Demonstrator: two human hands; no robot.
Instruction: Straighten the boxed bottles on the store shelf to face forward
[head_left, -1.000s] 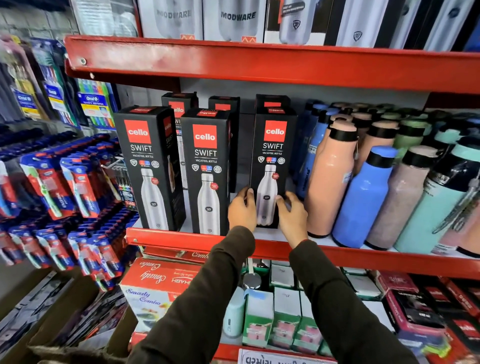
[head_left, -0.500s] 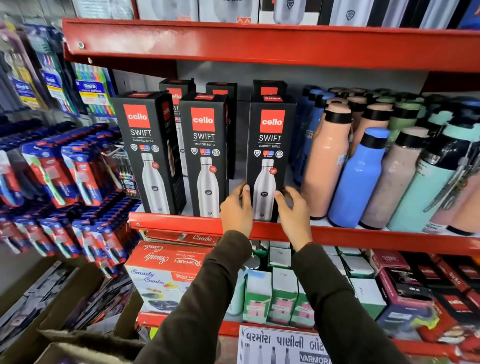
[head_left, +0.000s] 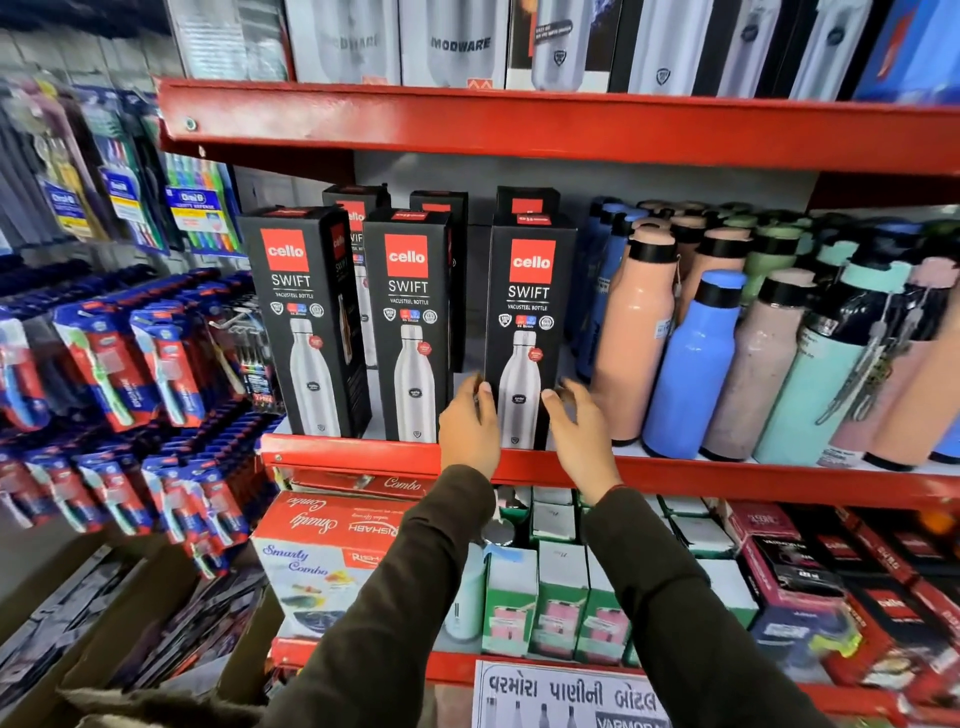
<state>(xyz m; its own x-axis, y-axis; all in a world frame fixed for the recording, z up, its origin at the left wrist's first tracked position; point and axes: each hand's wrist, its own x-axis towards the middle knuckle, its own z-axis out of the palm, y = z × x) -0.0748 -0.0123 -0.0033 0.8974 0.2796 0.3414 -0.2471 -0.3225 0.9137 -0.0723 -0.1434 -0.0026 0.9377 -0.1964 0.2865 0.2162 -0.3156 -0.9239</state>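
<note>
Three black boxed bottles marked "cello SWIFT" stand in the front row of the middle red shelf (head_left: 363, 454). The left box (head_left: 298, 322) is turned a little and shows its right side. The middle box (head_left: 408, 322) and the right box (head_left: 527, 312) face forward. My left hand (head_left: 470, 428) is at the lower left edge of the right box, with the thumb on that edge. At the lower right edge is my right hand (head_left: 579, 434), its thumb on the front face. The fingers of both hands are blurred beside the box. More of the same boxes (head_left: 527, 205) stand behind.
Loose peach (head_left: 631, 332), blue (head_left: 693, 374) and mint bottles crowd the shelf right of the boxes. Toothbrush packs (head_left: 135, 364) hang at the left. Modware boxes (head_left: 457, 44) fill the shelf above. Small cartons (head_left: 558, 597) and a red combo box (head_left: 332, 535) sit on the shelf below.
The right box has come forward to the shelf's front edge and stands square. My hands stay at its base, their fingers now looser and blurred.
</note>
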